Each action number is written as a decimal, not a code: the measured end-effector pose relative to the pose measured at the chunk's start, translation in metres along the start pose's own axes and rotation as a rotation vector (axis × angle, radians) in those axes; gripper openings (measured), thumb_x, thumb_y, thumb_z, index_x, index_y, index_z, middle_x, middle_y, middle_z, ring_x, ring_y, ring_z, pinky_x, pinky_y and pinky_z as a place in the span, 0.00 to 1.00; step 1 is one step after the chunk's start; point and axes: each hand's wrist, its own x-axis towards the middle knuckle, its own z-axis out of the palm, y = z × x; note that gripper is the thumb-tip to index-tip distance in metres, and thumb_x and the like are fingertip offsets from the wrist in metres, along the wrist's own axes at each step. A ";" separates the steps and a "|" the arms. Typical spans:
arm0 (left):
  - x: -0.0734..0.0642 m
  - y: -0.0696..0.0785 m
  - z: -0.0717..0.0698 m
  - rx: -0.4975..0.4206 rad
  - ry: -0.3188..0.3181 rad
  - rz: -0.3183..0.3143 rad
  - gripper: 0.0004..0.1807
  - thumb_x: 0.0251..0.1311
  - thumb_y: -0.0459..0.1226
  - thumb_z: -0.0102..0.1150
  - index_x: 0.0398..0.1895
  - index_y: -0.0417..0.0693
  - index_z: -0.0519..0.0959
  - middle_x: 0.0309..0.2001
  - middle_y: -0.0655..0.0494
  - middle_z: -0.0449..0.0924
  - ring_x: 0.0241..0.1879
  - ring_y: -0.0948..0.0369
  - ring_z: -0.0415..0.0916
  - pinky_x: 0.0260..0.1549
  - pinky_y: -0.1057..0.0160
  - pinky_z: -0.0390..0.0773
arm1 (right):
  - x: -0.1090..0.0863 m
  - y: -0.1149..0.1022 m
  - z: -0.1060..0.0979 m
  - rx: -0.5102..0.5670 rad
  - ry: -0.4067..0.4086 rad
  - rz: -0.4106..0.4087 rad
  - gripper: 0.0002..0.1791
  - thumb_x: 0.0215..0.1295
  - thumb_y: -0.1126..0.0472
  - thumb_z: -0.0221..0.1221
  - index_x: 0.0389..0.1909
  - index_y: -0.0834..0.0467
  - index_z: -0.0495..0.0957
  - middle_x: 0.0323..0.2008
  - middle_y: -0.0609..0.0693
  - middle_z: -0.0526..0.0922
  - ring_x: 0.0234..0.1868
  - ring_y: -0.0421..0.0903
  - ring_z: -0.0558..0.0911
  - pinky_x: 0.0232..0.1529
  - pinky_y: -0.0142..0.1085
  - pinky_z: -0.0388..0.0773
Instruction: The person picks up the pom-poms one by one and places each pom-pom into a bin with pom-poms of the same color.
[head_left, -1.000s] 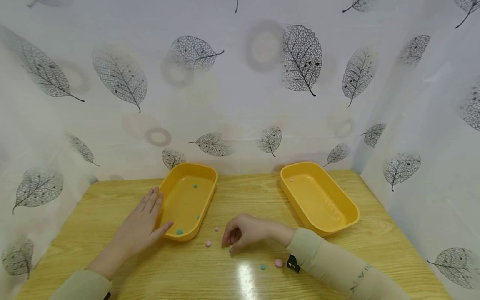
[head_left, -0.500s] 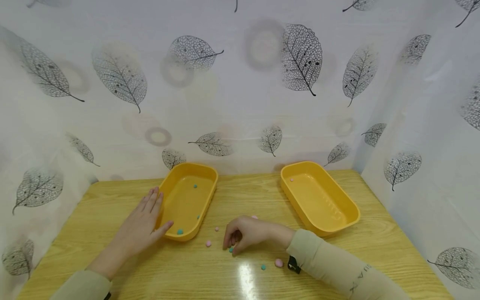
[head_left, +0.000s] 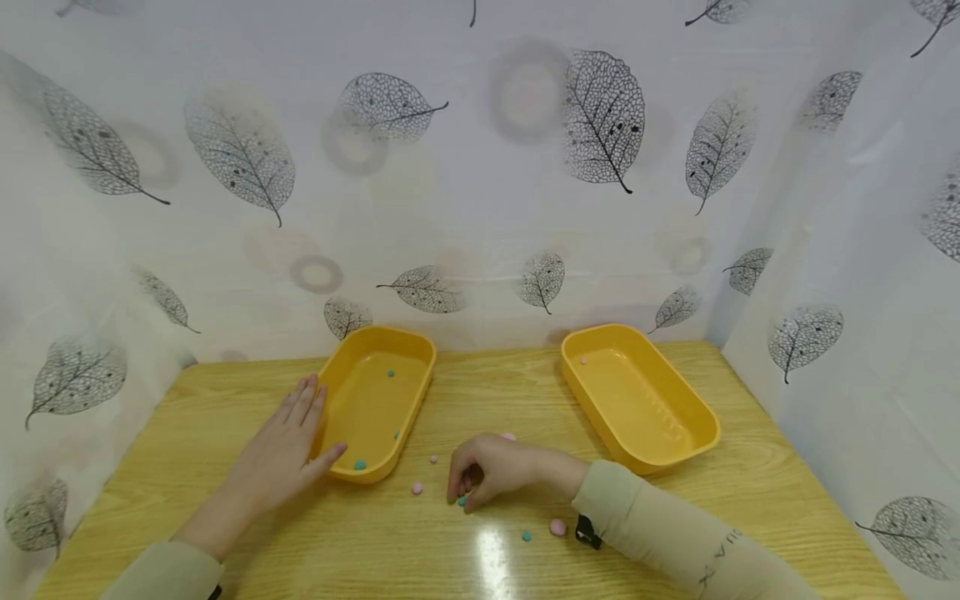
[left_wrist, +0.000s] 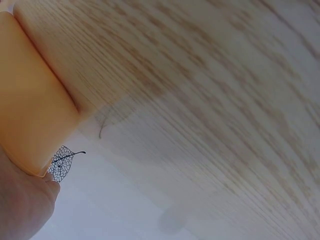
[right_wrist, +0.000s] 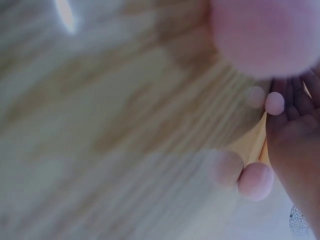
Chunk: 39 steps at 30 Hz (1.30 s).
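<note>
My left hand lies with straight fingers along the left side of a yellow tray, thumb over its near rim. Several small teal balls are inside this tray. In the middle of the table my right hand bends down, thumb and index finger pinching a small teal ball at the tabletop. To its left lie two pink balls; another pink ball shows partly behind the hand. Closer to me are a teal ball and a larger pink ball, large in the right wrist view.
A second yellow tray stands at the right, holding one small pink ball. Both trays sit on a wood-grain table. A white leaf-print curtain encloses the back and sides.
My right hand has shifted slightly to the right over the teal ball, and a pink ball has come into view behind it. The left hand has stayed put.
</note>
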 end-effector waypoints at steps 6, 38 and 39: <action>0.000 -0.001 0.002 0.001 0.013 0.006 0.50 0.78 0.58 0.51 0.81 0.24 0.52 0.84 0.28 0.42 0.84 0.35 0.45 0.86 0.45 0.44 | 0.001 0.001 0.002 -0.031 0.009 0.010 0.08 0.63 0.68 0.74 0.42 0.59 0.89 0.42 0.51 0.90 0.38 0.24 0.78 0.44 0.22 0.84; 0.000 0.000 0.002 0.011 0.027 0.016 0.50 0.78 0.58 0.50 0.81 0.24 0.53 0.84 0.28 0.43 0.84 0.35 0.45 0.86 0.58 0.30 | 0.003 -0.008 0.001 -0.077 0.034 0.064 0.04 0.64 0.65 0.74 0.38 0.58 0.90 0.38 0.48 0.89 0.33 0.22 0.76 0.39 0.20 0.82; 0.000 0.000 0.002 0.011 0.031 0.018 0.50 0.78 0.58 0.50 0.81 0.24 0.53 0.84 0.28 0.44 0.84 0.35 0.45 0.86 0.57 0.30 | 0.003 -0.008 0.001 -0.080 0.033 0.064 0.04 0.64 0.65 0.74 0.38 0.58 0.90 0.37 0.48 0.89 0.33 0.22 0.76 0.39 0.20 0.81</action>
